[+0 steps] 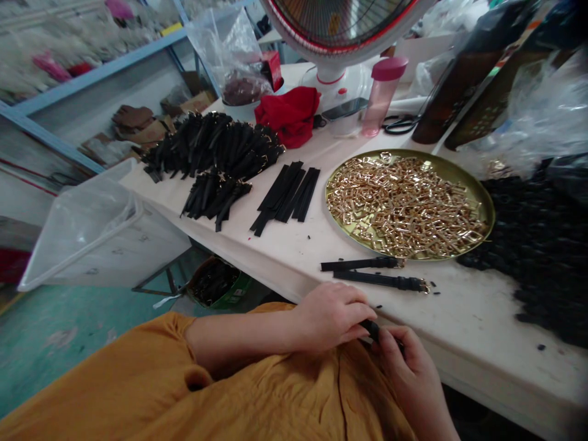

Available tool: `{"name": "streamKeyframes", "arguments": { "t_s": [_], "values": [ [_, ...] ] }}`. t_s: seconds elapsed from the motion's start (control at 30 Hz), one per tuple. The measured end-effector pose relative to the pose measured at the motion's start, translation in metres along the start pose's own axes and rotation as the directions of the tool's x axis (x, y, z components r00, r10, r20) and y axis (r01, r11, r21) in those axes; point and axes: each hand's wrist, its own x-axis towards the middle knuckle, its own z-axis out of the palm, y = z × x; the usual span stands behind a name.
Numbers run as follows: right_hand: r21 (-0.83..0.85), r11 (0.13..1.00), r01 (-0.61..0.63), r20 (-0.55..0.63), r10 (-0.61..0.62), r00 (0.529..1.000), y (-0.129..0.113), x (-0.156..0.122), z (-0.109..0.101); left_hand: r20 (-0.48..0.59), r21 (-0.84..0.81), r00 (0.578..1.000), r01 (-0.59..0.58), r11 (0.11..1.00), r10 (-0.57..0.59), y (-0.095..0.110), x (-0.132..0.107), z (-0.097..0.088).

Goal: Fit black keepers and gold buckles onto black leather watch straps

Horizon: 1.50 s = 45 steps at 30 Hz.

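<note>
At the table's near edge my left hand [331, 313] and my right hand [408, 361] pinch a short black strap [371, 329] between them; most of it is hidden by fingers. Just beyond my hands lie two black straps with gold buckles [381, 280]. Past those, a round gold tray [487, 214] holds a heap of small gold buckles [413, 205]. Flat black strips [287, 193] are laid out left of the tray. Farther left are a small pile of buckled straps [214, 196] and a larger pile [202, 144].
Loose small black pieces [555, 294] cover the table's right side. Behind stand a fan [340, 27], a pink bottle [386, 98], black scissors [399, 125], a phone [344, 108] and a red cloth [290, 116]. A clear plastic bin [101, 239] is at the left.
</note>
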Motion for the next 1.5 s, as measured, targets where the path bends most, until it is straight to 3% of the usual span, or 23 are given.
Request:
{"name": "streamKeyframes", "arguments": {
  "t_s": [0.07, 0.13, 0.23, 0.33, 0.57, 0.63, 0.77, 0.83, 0.97, 1.13, 1.33, 1.5],
  "values": [
    [0.027, 1.000, 0.004, 0.006, -0.005, 1.000, -0.004, -0.003, -0.003, 0.051, 0.035, 0.997, -0.056, 0.998, 0.054, -0.001, 0.004, -0.008],
    [0.017, 1.000, 0.015, 0.008, -0.016, 1.000, -0.006, -0.005, -0.004, 0.157, 0.010, 0.987, -0.029, 1.000, 0.027, -0.004, 0.009, -0.011],
    [-0.067, 0.996, 0.052, -0.007, -0.053, 0.999, -0.003, -0.007, -0.003, 0.286, -0.059, 0.955, 0.102, 0.993, -0.081, -0.007, 0.013, -0.006],
    [-0.132, 0.990, 0.051, -0.046, -0.058, 0.997, 0.000, -0.006, 0.001, 0.345, -0.126, 0.920, 0.240, 0.963, -0.184, -0.009, 0.016, 0.003],
    [-0.133, 0.988, 0.075, 0.003, -0.075, 0.997, -0.001, 0.000, 0.003, 0.472, -0.358, 0.833, 0.479, 0.801, -0.287, -0.016, 0.017, 0.010],
    [-0.108, 0.991, 0.083, 0.025, -0.081, 0.996, -0.001, 0.000, 0.000, 0.482, -0.350, 0.834, 0.465, 0.813, -0.269, -0.016, 0.017, 0.006],
    [-0.043, 0.997, 0.061, 0.064, -0.058, 0.996, 0.002, -0.002, -0.006, 0.401, -0.353, 0.900, 0.322, 0.879, -0.168, -0.013, 0.017, 0.001],
    [0.003, 1.000, 0.025, 0.050, -0.026, 0.998, 0.002, -0.002, -0.006, 0.347, -0.340, 0.922, 0.292, 0.894, -0.169, -0.012, 0.016, 0.002],
    [0.030, 1.000, -0.003, 0.009, 0.003, 1.000, 0.002, -0.001, -0.002, 0.307, -0.318, 0.929, 0.306, 0.897, -0.208, -0.009, 0.014, 0.010],
    [-0.090, 0.995, 0.043, 0.027, -0.041, 0.999, 0.001, -0.001, -0.001, 0.320, -0.298, 0.906, 0.373, 0.879, -0.276, -0.011, 0.012, 0.016],
    [-0.067, 0.998, 0.018, 0.029, -0.016, 0.999, 0.003, -0.010, -0.003, 0.533, -0.479, 0.815, 0.511, 0.714, -0.226, -0.019, 0.012, 0.016],
    [-0.127, 0.986, 0.111, 0.082, -0.101, 0.992, 0.011, -0.012, -0.007, 0.521, -0.500, 0.817, 0.525, 0.688, -0.245, -0.017, 0.010, 0.016]
  ]
}}
